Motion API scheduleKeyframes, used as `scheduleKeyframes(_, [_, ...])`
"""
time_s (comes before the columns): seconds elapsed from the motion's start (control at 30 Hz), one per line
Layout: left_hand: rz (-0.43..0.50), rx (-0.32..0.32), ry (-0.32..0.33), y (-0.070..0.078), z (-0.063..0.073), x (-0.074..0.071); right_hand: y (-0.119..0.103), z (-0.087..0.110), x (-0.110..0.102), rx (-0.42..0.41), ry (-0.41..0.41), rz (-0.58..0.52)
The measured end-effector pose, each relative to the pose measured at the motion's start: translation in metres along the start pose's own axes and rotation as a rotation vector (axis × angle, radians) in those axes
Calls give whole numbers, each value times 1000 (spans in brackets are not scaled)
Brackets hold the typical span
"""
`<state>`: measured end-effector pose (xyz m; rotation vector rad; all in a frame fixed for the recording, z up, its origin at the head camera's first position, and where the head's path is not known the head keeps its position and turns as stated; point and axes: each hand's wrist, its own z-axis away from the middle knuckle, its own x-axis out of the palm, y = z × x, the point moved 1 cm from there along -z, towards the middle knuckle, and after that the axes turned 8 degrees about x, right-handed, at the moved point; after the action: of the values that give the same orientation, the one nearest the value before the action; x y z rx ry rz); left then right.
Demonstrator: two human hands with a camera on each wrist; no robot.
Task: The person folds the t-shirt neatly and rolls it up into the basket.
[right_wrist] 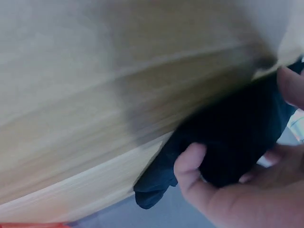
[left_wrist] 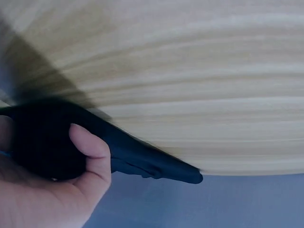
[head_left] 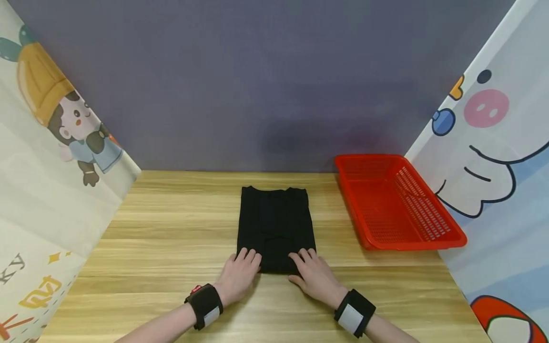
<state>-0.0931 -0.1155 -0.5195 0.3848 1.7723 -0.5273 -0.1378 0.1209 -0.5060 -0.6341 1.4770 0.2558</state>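
Observation:
A folded black shirt [head_left: 274, 219] lies on the wooden table, its neckline toward the back wall. My left hand [head_left: 241, 275] grips its near left corner. At the near right corner, my right hand [head_left: 315, 276] holds the cloth with fingers over the top. In the left wrist view the thumb and fingers of the left hand [left_wrist: 71, 183] close on the dark shirt fabric [left_wrist: 133, 152]. The right wrist view has the shirt cloth [right_wrist: 232, 128] between the bent fingers of the right hand [right_wrist: 251, 199]. The fabric's underside layers are partly hidden by the hands.
A red plastic basket [head_left: 364, 224] stands at the back right of the wooden table [head_left: 171, 224]. Behind the table rises a grey wall [head_left: 257, 85]. Printed cartoon sheets [head_left: 55, 205] flank both sides. Each wrist wears a black strap.

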Motion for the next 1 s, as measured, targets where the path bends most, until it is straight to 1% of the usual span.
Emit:
scheduleKeyframes(0.1, [26, 5, 1, -3, -2, 0, 1, 2, 2, 1, 94, 51])
scheduleKeyframes(0.2, [33, 9, 11, -6, -5, -1, 1, 0, 0, -15, 170, 56])
scheduleKeyframes(0.3, [32, 16, 18, -8, -6, -2, 2, -3, -1, -45, 203, 46])
scheduleKeyframes(0.4, [5, 18, 9, -7, -4, -2, 5, -8, -2, -75, 200, 24])
scheduleKeyframes(0.5, [-54, 11, -9, -5, -1, -2, 7, -14, -1, -97, 166, -6])
scheduleKeyframes(0.57, [-101, 9, -8, -4, 2, -2, 9, -18, -2, -99, 132, -24])
scheduleKeyframes(0.67, [-165, 13, 12, -1, 3, -2, 11, -24, -3, -83, 62, -44])
scheduleKeyframes(0.77, [-205, 17, 47, 1, 2, 0, 12, -28, -5, -53, -18, -73])
scheduleKeyframes(0.83, [-204, 17, 71, 1, 0, 2, 12, -30, -7, -26, -65, -104])
scheduleKeyframes(0.9, [-184, 13, 86, 0, -3, 4, 12, -31, -8, 5, -97, -137])
scheduleKeyframes(1.0, [-119, 8, 93, -3, -8, 5, 13, -29, -7, 29, -94, -140])
